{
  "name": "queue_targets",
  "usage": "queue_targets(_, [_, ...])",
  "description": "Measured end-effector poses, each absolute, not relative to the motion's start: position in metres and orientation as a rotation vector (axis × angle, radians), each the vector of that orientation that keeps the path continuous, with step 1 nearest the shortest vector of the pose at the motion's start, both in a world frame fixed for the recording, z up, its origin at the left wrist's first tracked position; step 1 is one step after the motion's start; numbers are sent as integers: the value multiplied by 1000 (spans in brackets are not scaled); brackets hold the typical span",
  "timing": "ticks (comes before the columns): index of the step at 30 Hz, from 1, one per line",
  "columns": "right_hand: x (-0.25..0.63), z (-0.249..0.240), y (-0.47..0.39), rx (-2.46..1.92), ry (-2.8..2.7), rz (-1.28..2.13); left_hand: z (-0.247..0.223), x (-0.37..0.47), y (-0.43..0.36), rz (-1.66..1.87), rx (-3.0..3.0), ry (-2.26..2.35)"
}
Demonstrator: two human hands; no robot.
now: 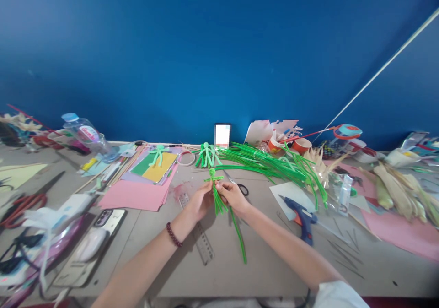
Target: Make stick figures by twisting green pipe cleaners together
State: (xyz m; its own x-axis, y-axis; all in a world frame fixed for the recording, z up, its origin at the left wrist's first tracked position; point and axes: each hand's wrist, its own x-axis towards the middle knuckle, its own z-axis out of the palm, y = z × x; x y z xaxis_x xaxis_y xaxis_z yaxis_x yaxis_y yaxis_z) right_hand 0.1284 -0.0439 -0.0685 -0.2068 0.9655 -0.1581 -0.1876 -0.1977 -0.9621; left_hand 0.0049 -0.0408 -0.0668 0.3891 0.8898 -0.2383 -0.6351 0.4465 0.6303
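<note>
A small green pipe cleaner figure (213, 178) stands up between my two hands, with a round head, short arms and several strands fanning out below. My left hand (202, 199) is closed around its left side, fingertips at the waist. My right hand (233, 196) pinches the other side at the same height. A long green pipe cleaner (239, 237) trails down from beneath my right hand toward the table's front. Just behind are similar green figures (206, 155) and a large bundle of green pipe cleaners (260, 158). Scissors (243, 189) lie beside my right hand.
A clear ruler (203, 244) lies under my left wrist. To the right are a glue gun (302, 216), thin sticks (346, 253) and corn husks (399, 191). Pink paper (132, 196), a phone (77, 269) and a plastic bottle (87, 134) are on the left. A blue wall rises behind.
</note>
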Motion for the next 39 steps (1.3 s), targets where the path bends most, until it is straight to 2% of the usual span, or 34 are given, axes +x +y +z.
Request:
queue_targets(3, [130,-71,-40,-1102,-1120,1483,-73,8,-39,1079,510,624])
queue_targets(7, [134,-73,-38,-1172,-1300,1182,-80,10,-37,1188,556,687])
queue_targets(13, [139,-66,-41,-1200,-1651,888,-76,6,-37,1195,518,744])
queue_targets(25, [137,-68,-41,-1155,-1674,764,-71,5,-35,1119,485,688])
queue_targets(34, [132,-74,-40,-1131,-1498,1014,-73,9,-37,1060,483,726])
queue_targets(39, [137,-72,-40,-1168,-1566,764,-75,9,-38,1193,577,833])
